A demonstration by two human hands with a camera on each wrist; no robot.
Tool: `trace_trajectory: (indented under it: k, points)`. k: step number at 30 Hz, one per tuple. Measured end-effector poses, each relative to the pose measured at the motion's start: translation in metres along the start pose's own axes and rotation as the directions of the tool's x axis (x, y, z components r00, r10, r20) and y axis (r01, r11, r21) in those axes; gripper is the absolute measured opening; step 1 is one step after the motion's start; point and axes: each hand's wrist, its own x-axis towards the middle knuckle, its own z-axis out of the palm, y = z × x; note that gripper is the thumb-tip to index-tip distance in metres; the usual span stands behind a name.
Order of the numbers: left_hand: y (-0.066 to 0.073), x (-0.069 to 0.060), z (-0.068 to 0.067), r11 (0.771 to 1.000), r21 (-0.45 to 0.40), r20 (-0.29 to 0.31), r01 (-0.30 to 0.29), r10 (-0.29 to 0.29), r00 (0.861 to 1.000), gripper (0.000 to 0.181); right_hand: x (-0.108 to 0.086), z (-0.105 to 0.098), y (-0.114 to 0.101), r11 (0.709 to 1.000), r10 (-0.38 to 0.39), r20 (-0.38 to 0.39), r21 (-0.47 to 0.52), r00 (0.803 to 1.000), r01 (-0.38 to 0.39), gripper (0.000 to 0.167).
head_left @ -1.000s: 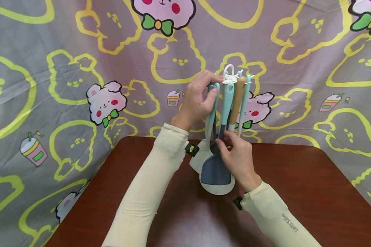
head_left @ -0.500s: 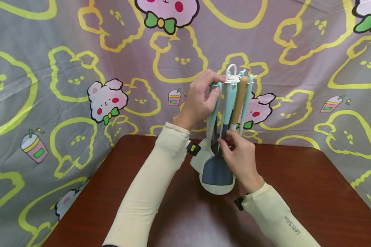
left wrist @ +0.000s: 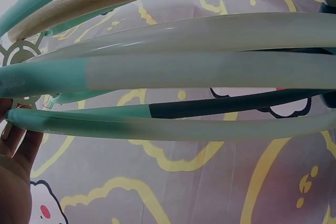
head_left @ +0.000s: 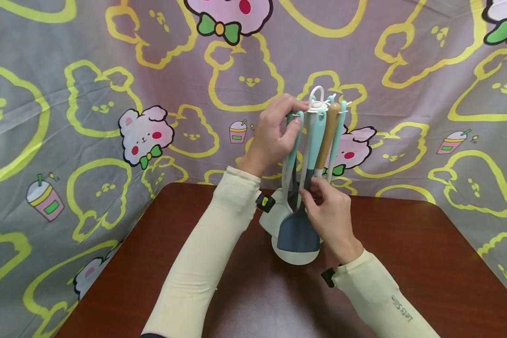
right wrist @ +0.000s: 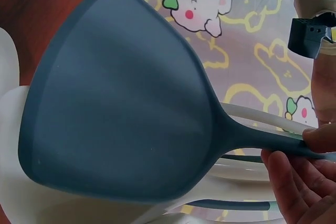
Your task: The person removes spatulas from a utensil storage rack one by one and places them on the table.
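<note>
A white rotating utensil rack [head_left: 319,107] with a loop on top stands on the table, hung with several mint-handled utensils. My left hand [head_left: 274,134] grips the rack's top edge on the left, thumb against one mint handle [left wrist: 42,120]. Lower down, my right hand [head_left: 330,211] pinches the neck of a dark blue turner [right wrist: 121,98] between thumb and fingers. The turner hangs blade down, its mint handle end [head_left: 318,131] up at the rack's hooks; whether it is hooked I cannot tell. Behind its blade hangs a pale round-ended utensil [head_left: 297,258], partly hidden.
A wooden-handled utensil [head_left: 328,136] hangs right of the turner. Another pale, broad-headed utensil [head_left: 273,218] hangs at the left. The brown table [head_left: 405,253] spreads around the rack, with a patterned curtain [head_left: 186,70] behind it.
The turner's handle has shifted slightly right, and a pale shaft now shows beside it. Both hands keep their holds. The view has shifted slightly.
</note>
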Motion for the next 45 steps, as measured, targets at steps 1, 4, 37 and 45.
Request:
trace_trajectory:
  k: [1,4,37,45]
  points:
    - [0.000,0.000,0.000,1.000,0.000,0.002,0.001,-0.001,1.000,0.023,0.000,0.000,0.000,1.000,0.000,-0.001,0.001,1.000,0.000,0.024]
    - [0.001,0.000,0.000,1.000,-0.003,0.001,0.001,-0.001,1.000,0.023,0.000,-0.001,0.000,1.000,-0.005,-0.002,0.007,1.000,0.005,0.025]
    - [-0.002,-0.001,0.003,1.000,0.001,-0.030,-0.029,0.029,0.999,0.022,-0.005,-0.012,-0.001,0.999,-0.041,-0.048,-0.016,0.998,0.040,0.018]
    - [-0.002,-0.001,0.004,0.999,-0.012,-0.036,-0.037,0.036,0.999,0.022,-0.013,-0.016,0.002,0.999,-0.033,-0.053,-0.033,0.998,0.031,0.017]
